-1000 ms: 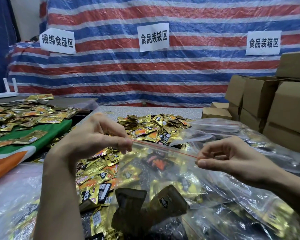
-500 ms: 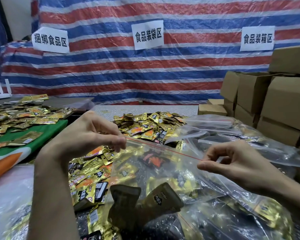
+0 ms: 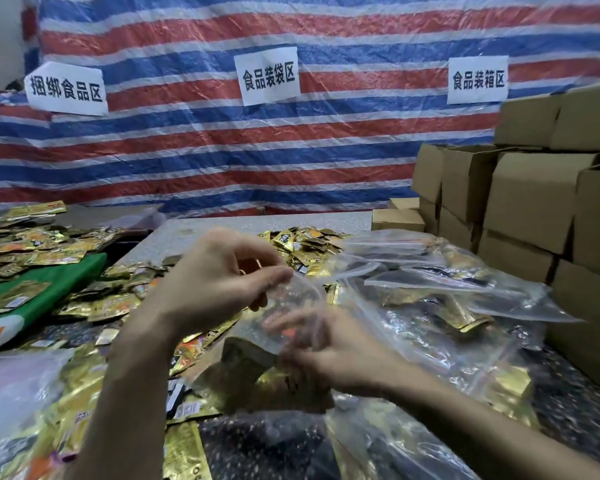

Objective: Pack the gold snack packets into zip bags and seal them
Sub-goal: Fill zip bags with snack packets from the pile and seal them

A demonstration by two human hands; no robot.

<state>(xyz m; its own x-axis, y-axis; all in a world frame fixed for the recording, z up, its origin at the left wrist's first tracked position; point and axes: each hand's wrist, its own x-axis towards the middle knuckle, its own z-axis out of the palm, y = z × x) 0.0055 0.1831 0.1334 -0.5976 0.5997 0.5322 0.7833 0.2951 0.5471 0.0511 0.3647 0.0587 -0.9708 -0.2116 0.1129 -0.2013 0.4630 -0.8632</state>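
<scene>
Clear plastic zip bag: held up between both hands over the table, its mouth bunched at the top; motion blur smears its outline and the seal strip cannot be made out
Left hand: fingers curled, thumb and fingertips pinching the top edge of the zip bag
Right hand: low against the bag's right side, blurred, its fingers seen only through the film; I cannot tell whether it grips the plastic or merely touches it
Gold foil snack packets: some sit in the bottom of the held bag as dull, smeared shapes, their number unclear; many more lie loose in heaps on the table, to the left and behind the hands
Filled zip bags: overlapping in a pile to the right, contents veiled by glare
Brown cardboard boxes: stacked at the right, cut off by the frame edge
Grey speckled table: mostly covered, bare only at the back
Green cloth: at the left, partly under packets, cropped
Red, white and blue striped tarpaulin: backdrop carrying three white paper signs
</scene>
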